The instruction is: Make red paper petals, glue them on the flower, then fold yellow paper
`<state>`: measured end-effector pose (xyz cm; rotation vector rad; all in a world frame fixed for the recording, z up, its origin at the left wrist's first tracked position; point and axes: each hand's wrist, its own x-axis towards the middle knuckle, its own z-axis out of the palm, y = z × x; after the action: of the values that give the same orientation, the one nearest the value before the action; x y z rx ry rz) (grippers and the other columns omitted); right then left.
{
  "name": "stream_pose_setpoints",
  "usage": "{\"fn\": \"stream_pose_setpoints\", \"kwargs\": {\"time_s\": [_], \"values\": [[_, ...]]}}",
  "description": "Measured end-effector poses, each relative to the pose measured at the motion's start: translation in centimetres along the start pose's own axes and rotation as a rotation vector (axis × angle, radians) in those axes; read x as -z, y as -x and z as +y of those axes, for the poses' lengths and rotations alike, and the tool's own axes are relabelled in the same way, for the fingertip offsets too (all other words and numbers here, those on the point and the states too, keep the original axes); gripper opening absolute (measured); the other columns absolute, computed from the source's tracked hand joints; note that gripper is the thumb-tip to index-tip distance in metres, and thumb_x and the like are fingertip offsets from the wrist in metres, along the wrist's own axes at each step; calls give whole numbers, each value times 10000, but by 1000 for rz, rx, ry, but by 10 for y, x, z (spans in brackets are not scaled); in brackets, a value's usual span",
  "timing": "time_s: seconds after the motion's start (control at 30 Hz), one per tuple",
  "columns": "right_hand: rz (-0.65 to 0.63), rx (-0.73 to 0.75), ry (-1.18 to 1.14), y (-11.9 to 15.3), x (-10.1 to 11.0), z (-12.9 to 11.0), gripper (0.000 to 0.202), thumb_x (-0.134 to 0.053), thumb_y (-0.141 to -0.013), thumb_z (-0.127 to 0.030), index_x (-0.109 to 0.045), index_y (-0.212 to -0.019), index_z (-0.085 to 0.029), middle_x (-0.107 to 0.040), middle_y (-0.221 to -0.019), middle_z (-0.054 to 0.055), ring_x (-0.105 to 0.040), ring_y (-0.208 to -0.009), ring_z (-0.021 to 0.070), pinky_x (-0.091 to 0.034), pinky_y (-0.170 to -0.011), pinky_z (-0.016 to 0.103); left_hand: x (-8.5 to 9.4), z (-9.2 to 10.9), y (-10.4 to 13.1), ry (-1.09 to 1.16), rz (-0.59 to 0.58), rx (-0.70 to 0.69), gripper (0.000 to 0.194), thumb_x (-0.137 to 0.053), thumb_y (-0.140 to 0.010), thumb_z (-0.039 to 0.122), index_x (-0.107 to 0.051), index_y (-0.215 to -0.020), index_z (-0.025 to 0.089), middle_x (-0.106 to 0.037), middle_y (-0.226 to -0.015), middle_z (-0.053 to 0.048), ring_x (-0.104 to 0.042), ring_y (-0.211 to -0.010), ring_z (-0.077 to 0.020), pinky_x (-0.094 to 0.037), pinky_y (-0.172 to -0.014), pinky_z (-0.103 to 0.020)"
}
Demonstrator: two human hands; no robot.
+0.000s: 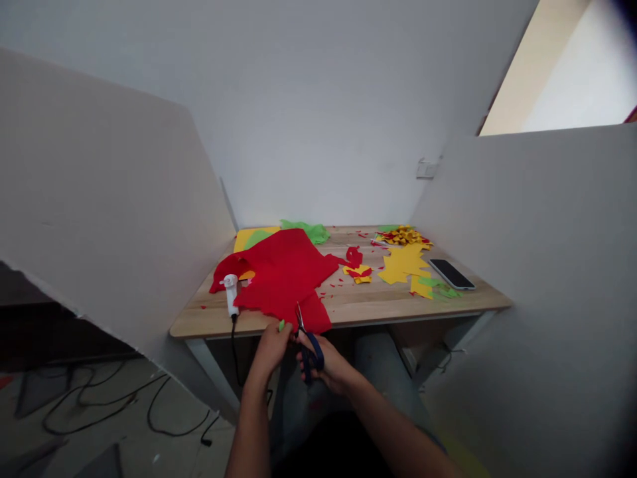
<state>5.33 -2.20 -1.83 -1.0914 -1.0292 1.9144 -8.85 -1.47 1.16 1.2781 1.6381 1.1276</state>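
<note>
Scissors [317, 350] over red cloth [284, 269] at the table's [371, 309] near edge
Best keep the cloth taut, cutting in short strokes; it lies just beyond the right grip [326, 362], curled around the scissors' handles, and the left grip [273, 344], closed, seemingly on a green scrap [281, 325]
</note>
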Motion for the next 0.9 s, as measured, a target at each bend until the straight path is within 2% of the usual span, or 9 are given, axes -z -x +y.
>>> {"fn": "stream_pose_setpoints", "kwargs": {"time_s": [0.13,0.2,0.33,0.43,0.53,0.63,0.7,0.8,0.9], "values": [[52,62,19,-10,-5,0,668,-781,-552,-725,-604,-841,-149,-544,-577,-52,-462,-437,69,-347,-394,195,2,0,1,14,-44,18,278,-519,-627,441,-486,-464,219,-475,-454,19,-450,-493,-160,-331,-516,-266],[45,62,12,-8,-4,1,677,-781,-552,-728,-599,-854,-151,-534,-561,-58,-455,-430,70,-338,-388,195,5,-1,-1,30,-28,18,267,-510,-633,440,-500,-487,217,-502,-472,13,-470,-501,-164,-351,-520,-266],[-27,-18,-33,3,-1,2,716,-725,-609,-767,-587,-975,-167,-569,-626,-40,-530,-487,101,-433,-449,230,9,-5,-3,51,-5,29,289,-494,-661,459,-532,-520,209,-557,-511,-9,-499,-505,-167,-372,-518,-265],[-42,-40,-48,-1,-4,-1,685,-703,-647,-764,-598,-956,-161,-593,-675,-19,-560,-527,110,-479,-490,257,9,-5,0,66,-78,36,335,-512,-665,491,-550,-502,201,-554,-485,-16,-499,-487,-162,-367,-505,-260],[-10,-4,-35,-14,-10,-4,640,-723,-648,-740,-606,-838,-140,-572,-640,-22,-509,-471,85,-403,-420,219,8,-5,3,85,-167,44,378,-528,-667,527,-567,-494,194,-577,-480,-36,-515,-472,-167,-378,-497,-265],[16,33,-28,-17,-12,-6,649,-792,-566,-715,-597,-812,-146,-533,-595,-53,-457,-437,64,-338,-388,196,9,-6,2,90,-116,60,355,-523,-683,508,-543,-503,202,-558,-475,-19,-496,-453,-156,-368,-484,-259],[-1,15,-40,-7,-9,-4,718,-774,-528,-761,-601,-873,-155,-536,-604,-57,-472,-450,73,-375,-409,207,11,-7,-2,88,-23,78,340,-498,-709,496,-508,-519,214,-524,-474,3,-474,-443,-145,-354,-477,-253],[-102,-69,-49,25,3,-3,766,-745,-560,-777,-609,-988,-157,-586,-695,-24,-542,-527,97,-466,-502,250,15,-9,-6,84,95,121,370,-449,-759,543,-485,-580,222,-524,-513,15,-491,-459,-144,-356,-476,-249],[-278,-154,87,60,23,-15,662,-766,-652,-684,-626,-1040,-166,-600,-764,-11,-569,-581,91,-472,-570,248,18,-12,-3,66,96,203,486,-435,-773,670,-506,-626,213,-560,-530,-1,-536,-463,-158,-363,-460,-249]]}}
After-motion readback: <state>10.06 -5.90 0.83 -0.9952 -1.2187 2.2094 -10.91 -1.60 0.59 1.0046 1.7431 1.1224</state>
